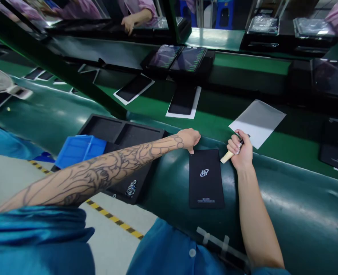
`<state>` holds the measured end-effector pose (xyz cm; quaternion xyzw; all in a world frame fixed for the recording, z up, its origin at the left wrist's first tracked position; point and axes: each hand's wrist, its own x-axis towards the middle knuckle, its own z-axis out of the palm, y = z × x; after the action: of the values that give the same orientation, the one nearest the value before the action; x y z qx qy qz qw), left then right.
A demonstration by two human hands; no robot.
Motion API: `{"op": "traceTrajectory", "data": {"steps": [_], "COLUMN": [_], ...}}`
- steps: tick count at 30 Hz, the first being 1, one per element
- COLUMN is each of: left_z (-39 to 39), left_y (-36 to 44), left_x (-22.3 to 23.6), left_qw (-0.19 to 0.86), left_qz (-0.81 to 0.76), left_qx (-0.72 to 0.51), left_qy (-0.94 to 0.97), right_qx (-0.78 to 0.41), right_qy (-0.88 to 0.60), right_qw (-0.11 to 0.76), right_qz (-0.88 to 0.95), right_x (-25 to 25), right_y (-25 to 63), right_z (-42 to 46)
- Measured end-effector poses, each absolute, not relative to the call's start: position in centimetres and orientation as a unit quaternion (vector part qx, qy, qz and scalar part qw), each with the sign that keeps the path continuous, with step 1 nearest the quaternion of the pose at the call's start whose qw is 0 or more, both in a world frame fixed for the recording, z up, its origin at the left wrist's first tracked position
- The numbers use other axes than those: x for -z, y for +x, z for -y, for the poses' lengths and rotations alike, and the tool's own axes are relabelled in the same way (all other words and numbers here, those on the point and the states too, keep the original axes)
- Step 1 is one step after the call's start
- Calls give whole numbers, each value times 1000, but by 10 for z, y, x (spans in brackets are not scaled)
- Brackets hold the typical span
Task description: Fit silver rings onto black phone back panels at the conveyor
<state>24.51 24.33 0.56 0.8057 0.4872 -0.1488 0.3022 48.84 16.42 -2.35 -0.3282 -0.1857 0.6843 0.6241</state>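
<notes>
The tablet [205, 187] lies back up on the worktop [289, 202], its casing looking whole, so this seems a late stage, with handling at its upper left corner apparently unfinished. There the left hand [188, 139] is curled, its thumb at that corner, and whether it pinches anything I cannot tell; the right hand [241, 151] grips a pale-ended tool [227, 157] near the opposite corner. The tablet lies apart from the sheet [257, 120] beyond, while other tablets [183, 100] rest on sheets farther off.
</notes>
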Motion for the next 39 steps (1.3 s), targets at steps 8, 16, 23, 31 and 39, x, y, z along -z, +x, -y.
{"op": "traceTrajectory", "data": {"steps": [8,16,23,31,39], "left_z": [-246,-185,-131,-25,17], "left_y": [240,214,160,-22,-34], "left_x": [0,7,-15,-31,-37], "left_qw": [327,326,281,211,305], "left_qz": [-497,-560,-574,-644,-639], "left_qx": [113,-64,-266,-164,-44], "left_qy": [796,759,722,717,704], "right_qx": [-693,-629,-600,-616,-593], "right_qy": [-265,-276,-303,-279,-273], "right_qw": [569,559,550,547,549], "right_qz": [355,464,497,493,522], "right_x": [-28,-18,-10,-3,5], "right_y": [446,357,343,343,345], "right_z": [-148,-165,-168,-160,-159]}}
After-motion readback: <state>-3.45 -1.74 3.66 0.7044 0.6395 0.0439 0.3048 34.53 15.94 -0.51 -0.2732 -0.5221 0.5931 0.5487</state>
